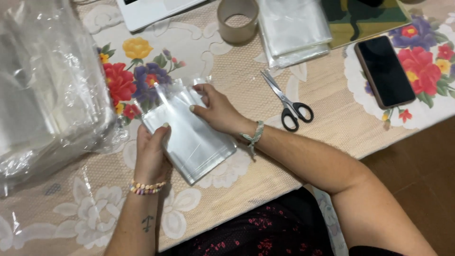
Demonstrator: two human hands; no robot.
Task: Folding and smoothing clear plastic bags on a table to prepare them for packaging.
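While both hands work the small stack of clear plastic bags [192, 137], the step in hand looks like squaring or counting the stack. It lies flat on the desk [332, 128], well left of the scissors [289, 104]. Left hand [150, 154] grips the stack's near-left edge, thumb on top, fingers under. Right hand [215, 111] rests on the far-right corner, fingers spread and pressing down, not pinching.

My read on the next move: a light touch, since the film is thin, slick and glossy and the sheets slide apart easily; edges need holding flush.

Materials:
- Stack: transparent rectangles, soft, floppy, sealed band along the near edge.
- Large bundle of plastic film [47, 95], far left of the scissors: crinkled, bulky.
- Folded clear sheets [294, 31], behind the scissors.
- Tape roll [238, 21], back-left of the scissors: brown ring.
- Phone [385, 71], right of the scissors: dark, rigid slab.
- Desk cover: lace-textured floral cloth.
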